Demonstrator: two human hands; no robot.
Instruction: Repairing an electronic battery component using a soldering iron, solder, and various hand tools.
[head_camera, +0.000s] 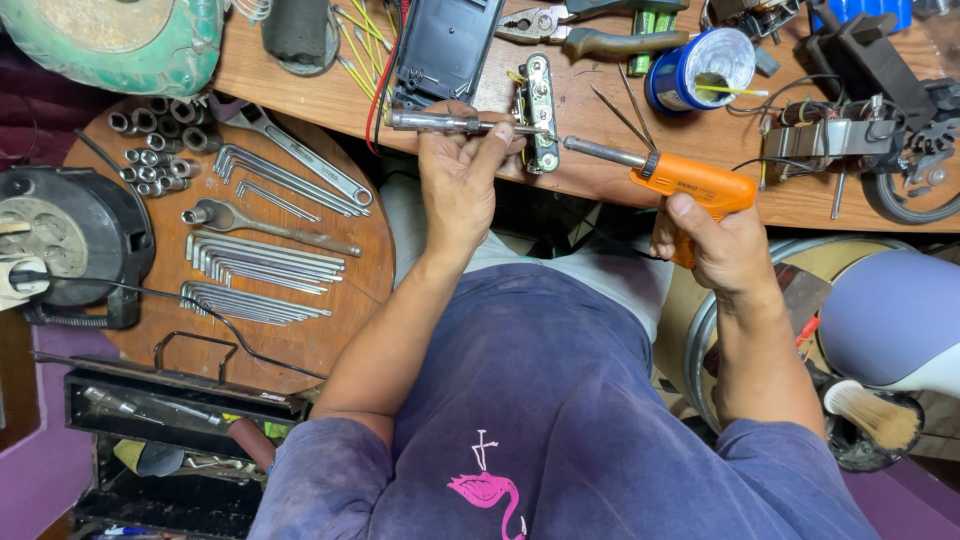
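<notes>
My left hand (458, 172) grips a slim metal tool (440, 122) like a screwdriver, its tip lying against a small upright metal part (541, 112) with a wire on the wooden bench (600, 170). My right hand (718, 245) holds an orange pistol-grip soldering gun (692, 185). Its metal tip (600, 150) points left and ends just right of the small part.
A black plastic housing (445, 45), pliers (570, 30) and a blue spool of solder (700, 68) lie behind the part. A motor with wires (850, 140) sits at right. A round board (260, 240) at left carries hex keys, sockets and wrenches. A brush (875, 415) lies at lower right.
</notes>
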